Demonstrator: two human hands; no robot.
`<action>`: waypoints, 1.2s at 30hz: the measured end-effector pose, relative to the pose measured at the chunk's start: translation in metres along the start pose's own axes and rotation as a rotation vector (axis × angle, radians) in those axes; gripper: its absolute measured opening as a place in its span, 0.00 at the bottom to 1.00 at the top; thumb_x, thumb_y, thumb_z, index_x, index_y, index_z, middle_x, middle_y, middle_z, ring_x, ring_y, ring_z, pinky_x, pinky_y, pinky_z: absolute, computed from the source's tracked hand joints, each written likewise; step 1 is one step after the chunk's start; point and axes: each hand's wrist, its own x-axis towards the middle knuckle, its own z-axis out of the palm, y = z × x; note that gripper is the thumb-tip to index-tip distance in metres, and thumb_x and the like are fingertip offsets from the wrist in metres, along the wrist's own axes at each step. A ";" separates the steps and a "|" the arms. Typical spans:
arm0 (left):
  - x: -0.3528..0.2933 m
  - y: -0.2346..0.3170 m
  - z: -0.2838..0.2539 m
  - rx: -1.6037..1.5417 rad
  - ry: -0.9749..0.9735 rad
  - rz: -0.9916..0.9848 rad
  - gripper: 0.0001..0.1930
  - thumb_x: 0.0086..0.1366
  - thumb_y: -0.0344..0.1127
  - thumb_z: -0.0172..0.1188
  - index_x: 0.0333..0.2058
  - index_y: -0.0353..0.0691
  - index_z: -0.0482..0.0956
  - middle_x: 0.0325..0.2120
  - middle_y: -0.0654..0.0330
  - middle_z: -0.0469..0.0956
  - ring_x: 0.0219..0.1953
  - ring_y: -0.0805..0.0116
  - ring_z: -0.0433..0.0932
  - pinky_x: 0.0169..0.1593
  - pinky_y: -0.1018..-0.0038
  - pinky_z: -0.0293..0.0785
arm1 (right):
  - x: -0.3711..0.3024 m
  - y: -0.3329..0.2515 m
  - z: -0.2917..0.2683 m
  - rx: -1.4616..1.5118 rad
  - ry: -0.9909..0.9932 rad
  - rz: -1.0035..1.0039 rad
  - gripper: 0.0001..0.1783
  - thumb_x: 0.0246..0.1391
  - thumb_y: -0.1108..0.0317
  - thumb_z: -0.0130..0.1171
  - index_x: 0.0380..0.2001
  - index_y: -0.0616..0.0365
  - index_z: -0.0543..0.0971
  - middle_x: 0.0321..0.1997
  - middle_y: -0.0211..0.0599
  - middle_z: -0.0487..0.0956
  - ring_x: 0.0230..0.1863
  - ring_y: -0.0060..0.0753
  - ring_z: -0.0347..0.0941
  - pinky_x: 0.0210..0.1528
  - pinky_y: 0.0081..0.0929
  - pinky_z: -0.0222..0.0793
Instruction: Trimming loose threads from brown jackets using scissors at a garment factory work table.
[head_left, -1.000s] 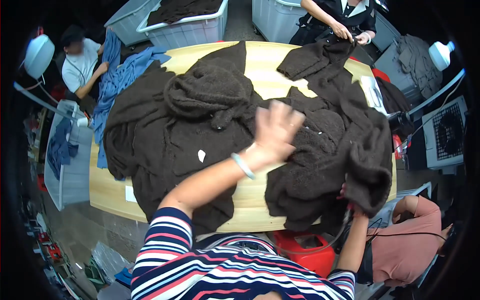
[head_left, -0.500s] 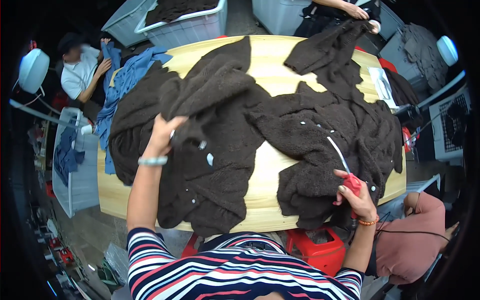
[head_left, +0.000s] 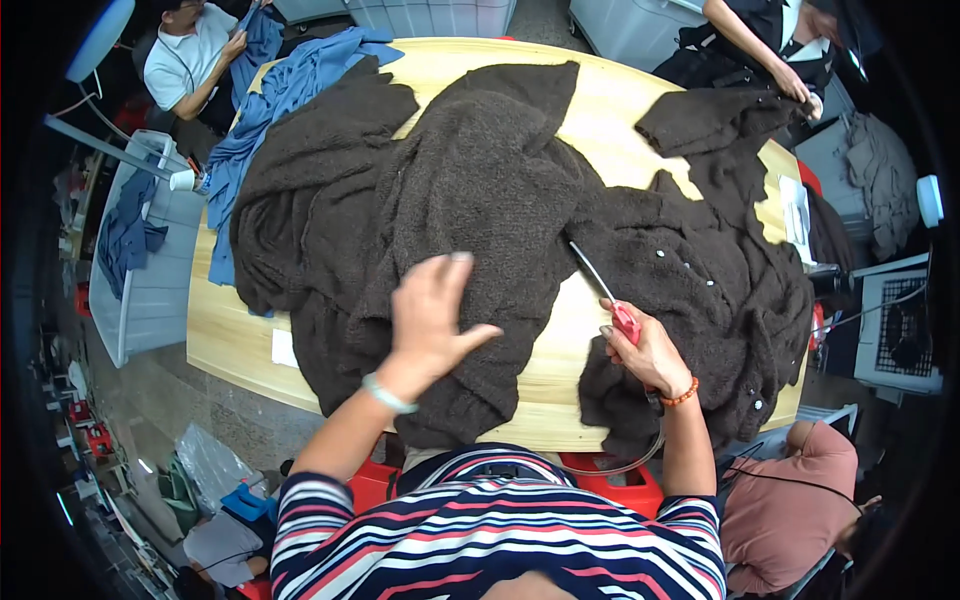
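Observation:
My left hand (head_left: 425,325) hovers over or rests on a dark brown fuzzy knit garment (head_left: 490,170), fingers spread, holding nothing; whether it touches the cloth I cannot tell. In my right hand (head_left: 655,358) is an air blow gun (head_left: 626,322) with a red handle and a thin metal nozzle, pointing up and left toward the garment's right edge. A hose trails down from that hand. Right of it lies a second brown knit garment (head_left: 700,245), bunched up, with several small white buttons showing.
Blue garments (head_left: 290,85) lie along the left side of the wooden table (head_left: 240,350). A person (head_left: 200,60) handles blue cloth at far left; another person's hand (head_left: 790,82) holds brown cloth at far right. A lamp arm (head_left: 115,150), grey bins (head_left: 150,240) and red stools (head_left: 625,485) surround the table.
My left hand has let go of the brown cloth and moved right, opening out. The left garment now lies spread flatter. My right hand has brought the air blow gun leftward.

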 end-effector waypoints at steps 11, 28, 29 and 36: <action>0.097 -0.173 -0.070 -0.663 0.174 -0.490 0.13 0.60 0.26 0.62 0.44 0.32 0.79 0.35 0.60 0.81 0.36 0.76 0.78 0.43 0.78 0.75 | -0.008 0.005 0.005 0.086 0.092 0.067 0.22 0.61 0.71 0.54 0.59 0.63 0.70 0.24 0.27 0.73 0.24 0.17 0.71 0.30 0.18 0.70; -0.032 -0.102 -0.040 -0.112 -0.312 0.110 0.14 0.43 0.25 0.66 0.33 0.40 0.79 0.40 0.60 0.75 0.53 0.55 0.71 0.57 0.59 0.60 | 0.032 -0.062 0.055 -0.250 -0.134 -0.191 0.23 0.56 0.67 0.59 0.55 0.58 0.72 0.25 0.47 0.77 0.28 0.45 0.77 0.36 0.34 0.71; -0.041 -0.097 -0.041 -0.202 -0.353 0.037 0.11 0.48 0.29 0.67 0.32 0.42 0.80 0.40 0.60 0.74 0.54 0.55 0.70 0.59 0.55 0.55 | 0.032 -0.064 0.061 -0.253 -0.170 -0.187 0.23 0.56 0.66 0.60 0.55 0.58 0.72 0.26 0.51 0.77 0.30 0.53 0.77 0.37 0.36 0.71; -0.005 -0.107 0.012 -0.294 0.368 -0.448 0.13 0.53 0.24 0.66 0.38 0.33 0.77 0.32 0.54 0.72 0.32 0.65 0.73 0.37 0.71 0.71 | 0.037 -0.071 0.095 -0.381 -0.315 -0.272 0.24 0.56 0.63 0.59 0.56 0.55 0.71 0.29 0.53 0.81 0.32 0.54 0.79 0.37 0.43 0.75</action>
